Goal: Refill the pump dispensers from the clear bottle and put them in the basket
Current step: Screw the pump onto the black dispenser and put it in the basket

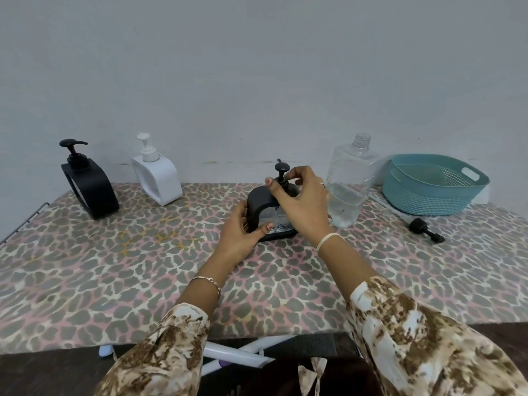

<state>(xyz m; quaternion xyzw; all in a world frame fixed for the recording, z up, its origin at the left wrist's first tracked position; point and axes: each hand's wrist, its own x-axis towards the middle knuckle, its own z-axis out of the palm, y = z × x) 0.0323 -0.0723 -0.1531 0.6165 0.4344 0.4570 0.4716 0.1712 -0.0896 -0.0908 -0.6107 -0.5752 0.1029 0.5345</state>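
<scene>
Under both hands spreads the spotted table (pixel 114 267). Well right of the right hand (pixel 303 204) sits the teal basket (pixel 428 195), and the uncapped clear bottle (pixel 347 178) stands just beside that hand. Far left of the left hand (pixel 238 237) stand a tall black dispenser (pixel 88 187) and a white dispenser (pixel 157 178). Between the hands stands the near black dispenser (pixel 258 200). The left hand grips its lower side, thumb across the front. The right hand arches over it, fingertips pinching the pump (pixel 281 174). A loose cap (pixel 425 230) lies right of the right wrist.
</scene>
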